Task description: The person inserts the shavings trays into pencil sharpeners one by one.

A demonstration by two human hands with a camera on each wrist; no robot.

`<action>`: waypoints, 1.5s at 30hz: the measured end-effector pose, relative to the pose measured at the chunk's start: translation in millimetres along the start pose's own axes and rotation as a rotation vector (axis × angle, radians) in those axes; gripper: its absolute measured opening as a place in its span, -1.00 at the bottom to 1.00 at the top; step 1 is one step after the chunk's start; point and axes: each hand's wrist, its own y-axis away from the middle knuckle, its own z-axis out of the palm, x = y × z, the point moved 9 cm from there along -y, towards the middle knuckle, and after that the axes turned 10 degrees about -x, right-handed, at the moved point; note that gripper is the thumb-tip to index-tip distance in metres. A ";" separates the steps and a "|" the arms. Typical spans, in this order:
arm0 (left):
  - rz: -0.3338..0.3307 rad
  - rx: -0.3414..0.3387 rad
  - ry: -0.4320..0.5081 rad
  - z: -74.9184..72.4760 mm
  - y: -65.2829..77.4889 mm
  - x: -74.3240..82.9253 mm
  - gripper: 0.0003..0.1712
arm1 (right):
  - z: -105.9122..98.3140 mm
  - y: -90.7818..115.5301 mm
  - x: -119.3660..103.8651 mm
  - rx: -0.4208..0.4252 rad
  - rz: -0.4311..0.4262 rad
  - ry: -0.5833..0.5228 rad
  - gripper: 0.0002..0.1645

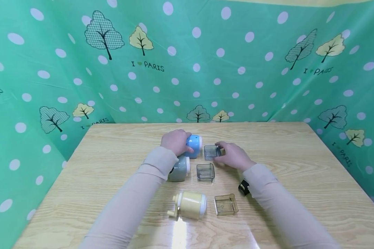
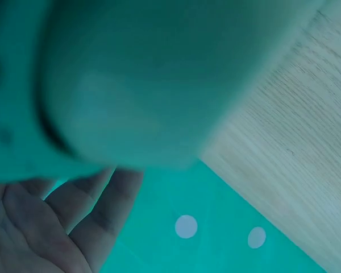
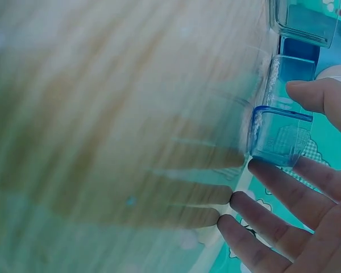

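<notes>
My left hand [image 1: 176, 141] grips a blue pencil sharpener [image 1: 194, 143] lying on its side, thumb on the near side and fingers over the far side. Under that wrist lies a grey pencil sharpener [image 1: 179, 171]. A blurred rounded body [image 2: 119, 91] fills much of the left wrist view, above the fingers. To the right, my right hand [image 1: 233, 156] holds a clear smoky shavings drawer [image 1: 210, 152] between thumb and fingers, close to the blue sharpener's white end. The right wrist view shows the drawer [image 3: 281, 136] between the thumb and forefinger.
A second smoky drawer [image 1: 205, 172] sits beside the grey sharpener. Nearer the front are a cream pencil sharpener [image 1: 191, 205] with its crank to the left and an amber drawer [image 1: 225, 204]. A green dotted curtain [image 1: 205, 69] hangs behind the wooden table [image 1: 118, 148].
</notes>
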 end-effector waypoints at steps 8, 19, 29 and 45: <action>0.019 0.001 0.026 -2.7 -0.2 2.2 -0.11 | -1.2 -2.6 -5.4 -0.009 -0.018 0.000 -0.13; 0.018 -0.022 0.062 -1.3 -2.2 2.6 -0.11 | 0.4 -9.4 -12.7 -0.022 -0.024 -0.006 -0.11; 0.031 -0.010 0.072 -0.6 -4.0 2.7 -0.16 | 1.3 -12.7 -18.6 -0.029 -0.014 0.017 -0.12; 0.038 -0.014 0.112 -2.6 -2.8 3.7 -0.20 | 0.7 -16.1 -27.1 -0.029 -0.021 0.016 -0.13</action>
